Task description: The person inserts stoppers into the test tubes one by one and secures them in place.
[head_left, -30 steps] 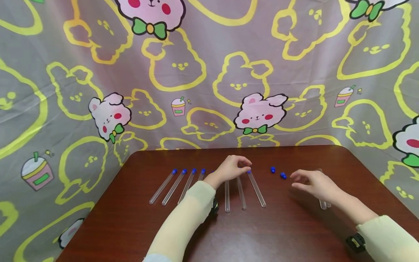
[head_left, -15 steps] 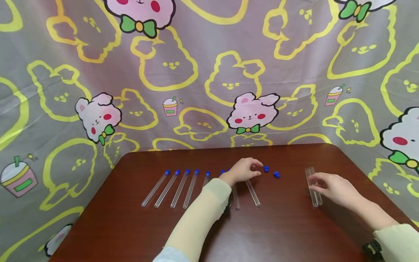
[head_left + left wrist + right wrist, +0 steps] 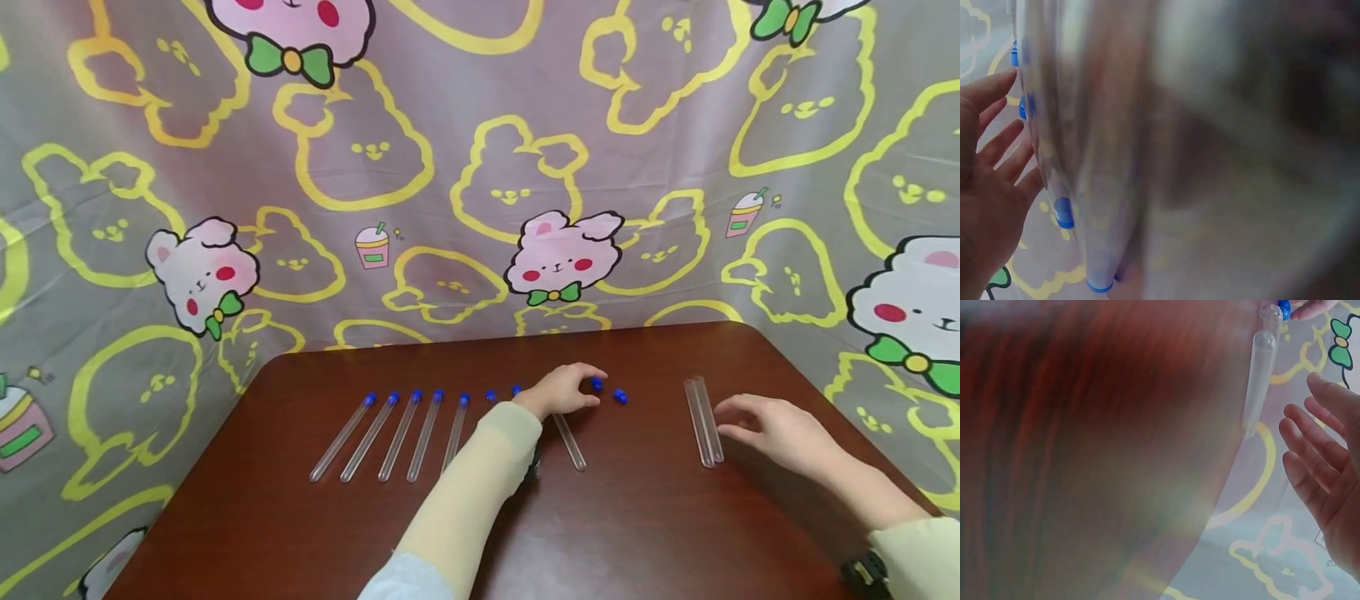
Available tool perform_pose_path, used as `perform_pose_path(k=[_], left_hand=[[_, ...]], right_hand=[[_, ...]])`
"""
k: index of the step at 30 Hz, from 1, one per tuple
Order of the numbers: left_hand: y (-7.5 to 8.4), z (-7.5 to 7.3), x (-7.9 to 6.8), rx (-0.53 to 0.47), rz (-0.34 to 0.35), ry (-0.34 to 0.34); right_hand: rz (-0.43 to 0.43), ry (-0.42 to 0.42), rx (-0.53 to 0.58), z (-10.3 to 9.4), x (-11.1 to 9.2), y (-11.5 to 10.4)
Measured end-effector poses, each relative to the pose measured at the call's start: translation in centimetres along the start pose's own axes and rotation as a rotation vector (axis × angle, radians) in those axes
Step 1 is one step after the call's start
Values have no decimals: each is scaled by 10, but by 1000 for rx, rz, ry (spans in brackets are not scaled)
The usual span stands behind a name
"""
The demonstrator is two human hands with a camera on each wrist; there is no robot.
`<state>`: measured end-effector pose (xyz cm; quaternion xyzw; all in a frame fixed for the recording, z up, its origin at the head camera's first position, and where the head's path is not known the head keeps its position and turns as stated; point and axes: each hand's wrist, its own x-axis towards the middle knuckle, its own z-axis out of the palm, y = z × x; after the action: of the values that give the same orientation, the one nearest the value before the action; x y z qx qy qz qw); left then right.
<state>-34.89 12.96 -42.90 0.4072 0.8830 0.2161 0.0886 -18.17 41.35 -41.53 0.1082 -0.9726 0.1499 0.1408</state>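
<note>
My left hand reaches over the row of capped test tubes, its fingers loosely extended beside a loose blue cap. A second blue cap lies a little to the right. In the left wrist view the left hand has spread fingers with nothing in them. My right hand hovers just right of two uncapped clear test tubes lying side by side. The right wrist view shows that right hand with relaxed, parted fingers, holding nothing, and the tubes' rounded ends close by.
Several clear test tubes with blue caps lie in a row across the left and middle of the brown table. The left forearm covers some of them. A patterned cloth hangs behind and along both sides.
My left hand has moved right, from over the capped tubes to the loose caps. The right hand has gone from in front of the uncapped tubes to their right side. The head view has turned slightly right.
</note>
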Motion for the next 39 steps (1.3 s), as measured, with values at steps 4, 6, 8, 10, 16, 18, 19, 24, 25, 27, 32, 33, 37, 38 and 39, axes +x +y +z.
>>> perform_pose_path(k=[4, 6, 8, 10, 16, 18, 19, 24, 25, 27, 32, 33, 37, 38, 39], left_hand=[[2, -2, 1, 43, -30, -37], [3, -3, 2, 62, -43, -37], [3, -3, 2, 84, -50, -28], [3, -3, 1, 107, -54, -17], [1, -4, -1, 117, -76, 13], [0, -4, -3, 110, -83, 19], [0, -5, -4, 106, -84, 21], [-2, -5, -11, 28, -73, 35], [-2, -6, -12, 3, -61, 42], [-3, -6, -15, -59, -40, 59], [-5, -12, -24, -208, -1, 80], [-6, -13, -26, -230, 5, 79], [-10, -19, -34, -298, 16, 77], [-11, -20, -37, -314, 19, 83], [-11, -21, -39, -328, 25, 90]], right_hand=[[-12, 14, -6, 0, 0, 1], [-20, 26, -7, 1, 0, 1], [-22, 32, -6, 1, 1, 1], [-16, 22, 2, 1, 3, 0], [5, -10, 18, 4, 8, -5], [2, -10, 17, 5, 10, -7], [-3, -8, 16, 5, 11, -8], [-10, -17, 19, 7, 14, -12], [-8, -18, 18, 8, 14, -13], [-1, -17, 11, 9, 16, -12], [0, -38, 11, 13, 23, -10], [2, -48, 15, 14, 24, -10], [23, -78, 7, 16, 25, -9], [29, -84, 5, 16, 26, -9], [32, -88, 2, 17, 26, -8]])
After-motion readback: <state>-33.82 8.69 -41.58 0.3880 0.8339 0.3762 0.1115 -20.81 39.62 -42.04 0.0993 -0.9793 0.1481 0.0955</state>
